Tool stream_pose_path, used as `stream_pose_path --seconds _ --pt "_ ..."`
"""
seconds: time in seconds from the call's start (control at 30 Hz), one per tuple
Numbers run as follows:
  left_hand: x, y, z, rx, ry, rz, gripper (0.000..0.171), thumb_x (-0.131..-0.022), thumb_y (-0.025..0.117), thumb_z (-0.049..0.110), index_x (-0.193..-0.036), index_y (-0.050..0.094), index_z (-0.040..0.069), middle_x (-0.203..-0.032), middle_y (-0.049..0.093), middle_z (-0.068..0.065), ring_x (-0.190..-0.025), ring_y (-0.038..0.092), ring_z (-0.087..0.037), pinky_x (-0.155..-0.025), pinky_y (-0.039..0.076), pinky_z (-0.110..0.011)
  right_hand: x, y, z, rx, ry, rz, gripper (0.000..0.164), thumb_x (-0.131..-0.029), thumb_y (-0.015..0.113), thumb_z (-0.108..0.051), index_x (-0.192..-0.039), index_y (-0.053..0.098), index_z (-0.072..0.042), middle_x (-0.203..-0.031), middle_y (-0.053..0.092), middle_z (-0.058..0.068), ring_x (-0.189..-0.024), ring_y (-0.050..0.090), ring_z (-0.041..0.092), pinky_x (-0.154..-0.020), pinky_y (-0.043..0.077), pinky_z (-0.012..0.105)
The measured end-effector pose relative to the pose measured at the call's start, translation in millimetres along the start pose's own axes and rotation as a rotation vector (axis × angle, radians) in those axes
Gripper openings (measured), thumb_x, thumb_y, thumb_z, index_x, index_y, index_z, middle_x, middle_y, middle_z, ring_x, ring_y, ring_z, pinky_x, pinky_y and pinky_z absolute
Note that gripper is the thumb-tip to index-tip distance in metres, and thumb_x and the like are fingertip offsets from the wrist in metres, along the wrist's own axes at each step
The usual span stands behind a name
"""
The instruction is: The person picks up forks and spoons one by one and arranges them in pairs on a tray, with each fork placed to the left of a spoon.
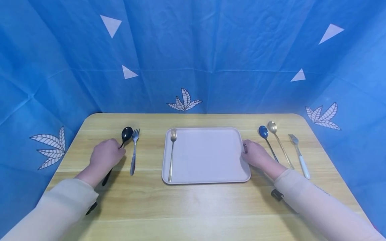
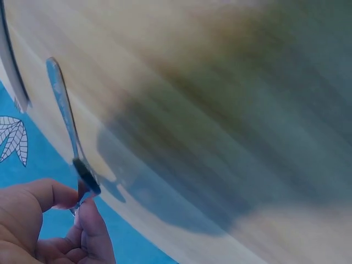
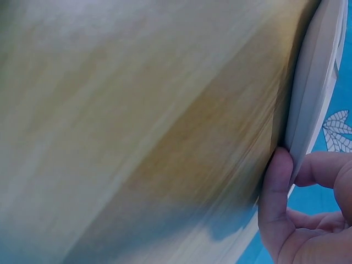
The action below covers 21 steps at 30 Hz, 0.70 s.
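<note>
My left hand [image 1: 106, 153] pinches a black spoon [image 1: 127, 133] by its handle, at the left of the table. The bowl points away from me, and the handle end shows below the wrist. Just right of it lies a silver fork [image 1: 134, 152], seen also in the left wrist view, fork [image 2: 63, 102]. At the right edge of a pale rectangular tray [image 1: 208, 155], my right hand [image 1: 254, 154] grips the rim between thumb and fingers. The right wrist view shows the tray's side [image 3: 311, 77] in that grip. A gold fork [image 1: 172, 150] lies on the tray's left part.
Right of the tray lie a dark blue-bowled spoon [image 1: 263, 131], a gold spoon [image 1: 272, 127] and a fork with a pale handle [image 1: 303, 164]. They lie beside and partly behind my right forearm. A blue curtain [image 1: 205, 50] hangs behind the wooden table [image 1: 193, 207].
</note>
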<state>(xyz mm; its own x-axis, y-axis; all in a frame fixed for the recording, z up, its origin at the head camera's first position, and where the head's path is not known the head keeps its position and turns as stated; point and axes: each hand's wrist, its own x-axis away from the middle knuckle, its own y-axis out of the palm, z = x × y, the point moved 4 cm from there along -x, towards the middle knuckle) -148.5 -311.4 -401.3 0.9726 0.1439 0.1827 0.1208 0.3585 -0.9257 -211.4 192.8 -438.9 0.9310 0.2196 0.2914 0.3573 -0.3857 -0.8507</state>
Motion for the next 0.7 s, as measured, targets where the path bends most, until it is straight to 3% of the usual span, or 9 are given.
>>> stream_pose_path --seconds 0.33,0.7 --pt "-2.3 -4.0 10.5 -0.003 0.052 0.046 0.041 -0.090 0.054 0.017 -0.053 0.037 0.016 -0.051 0.027 0.005 -0.047 0.030 -0.015 -0.047 0.025 -0.030 0 -1 1 0.000 -0.008 0.002 0.055 -0.090 0.060 -0.007 -0.137 0.043 0.015 -0.105 0.066 0.022 -0.093 0.065 0.033 -0.083 0.055 0.045" --pt "-0.8 -1.8 23.7 0.026 0.041 0.048 0.035 -0.089 0.057 0.015 -0.058 0.040 0.015 -0.052 0.031 0.004 -0.049 0.032 -0.016 -0.049 0.026 -0.031 1 -1 0 0.009 -0.016 0.008 0.054 -0.089 0.060 -0.007 -0.135 0.044 0.015 -0.106 0.066 0.024 -0.095 0.065 0.036 -0.084 0.054 0.047"
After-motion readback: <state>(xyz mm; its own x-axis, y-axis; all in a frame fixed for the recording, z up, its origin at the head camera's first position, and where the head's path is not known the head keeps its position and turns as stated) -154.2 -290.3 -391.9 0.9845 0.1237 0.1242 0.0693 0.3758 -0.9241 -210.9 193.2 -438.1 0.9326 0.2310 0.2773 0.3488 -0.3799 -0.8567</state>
